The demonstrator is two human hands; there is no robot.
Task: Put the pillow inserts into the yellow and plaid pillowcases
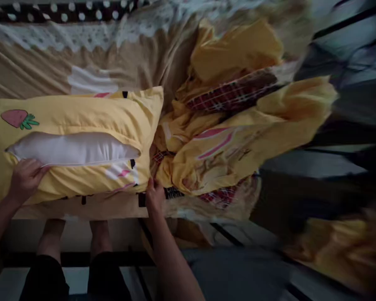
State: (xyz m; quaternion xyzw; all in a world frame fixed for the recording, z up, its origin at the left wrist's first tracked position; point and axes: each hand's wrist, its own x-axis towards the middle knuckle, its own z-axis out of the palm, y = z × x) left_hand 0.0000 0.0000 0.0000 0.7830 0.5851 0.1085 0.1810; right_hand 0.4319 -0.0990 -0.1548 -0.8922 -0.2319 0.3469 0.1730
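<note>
On a tan sheet [138,58] lies a yellow cover [72,119], a white pillow [90,146] showing through its slit [73,150], left hand [26,179] pinching the slit's near edge, right hand [156,195] the cover's near right corner, seemingly to keep fabric taut.

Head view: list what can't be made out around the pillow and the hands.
In the head view:
White inner pillow: mostly hidden by the yellow pillowcase.
Yellow pillowcase: left end cut off by the picture's left edge.
Left hand: what it pinches, if anything, hidden by the hand itself.
Lettering beside the right hand: too small and blurred to read.
Yellow cloth at lower right: blurred, shape unclear.
</note>
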